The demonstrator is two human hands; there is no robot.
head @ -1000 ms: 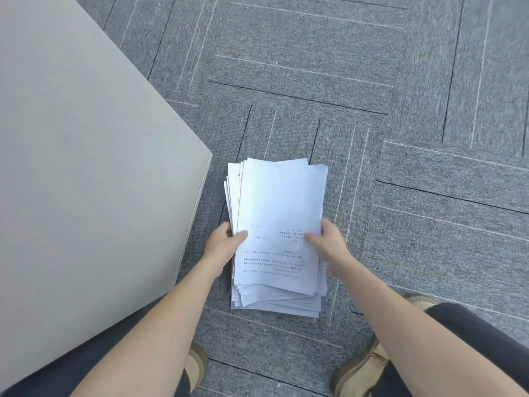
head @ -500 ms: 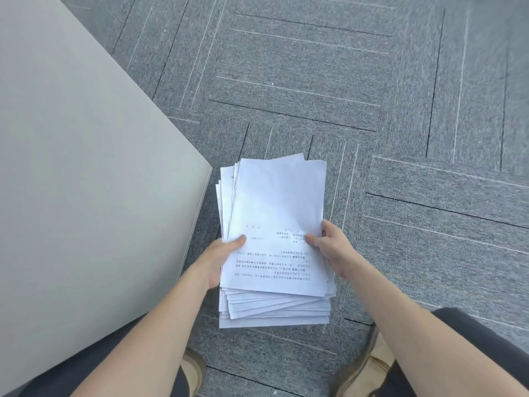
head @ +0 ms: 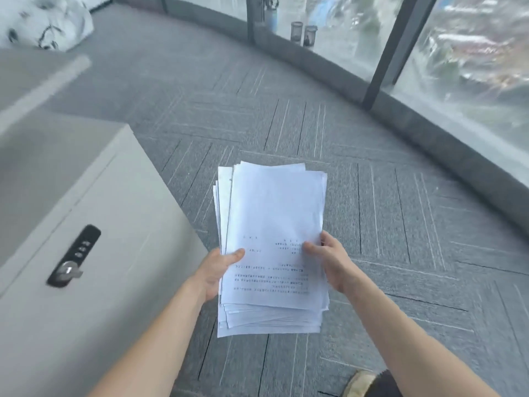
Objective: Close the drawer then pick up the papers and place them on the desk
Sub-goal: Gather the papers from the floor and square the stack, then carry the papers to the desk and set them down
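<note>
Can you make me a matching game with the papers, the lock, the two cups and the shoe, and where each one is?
Things:
1. papers
2. lock
3. two cups
4. shoe

Places:
A. by the window
B. on the grey cabinet
C. bottom edge, on the carpet
D. held by the left hand and right hand

Pairs: 1-D, 2-B, 3-A, 4-C

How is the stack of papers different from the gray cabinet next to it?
The papers are white with printed lines; the cabinet is plain gray with a black lock. The papers are a thin, uneven stack held up by the left hand and right hand; the cabinet is a big box nobody is touching. Both have flat, rectangular faces.
</note>
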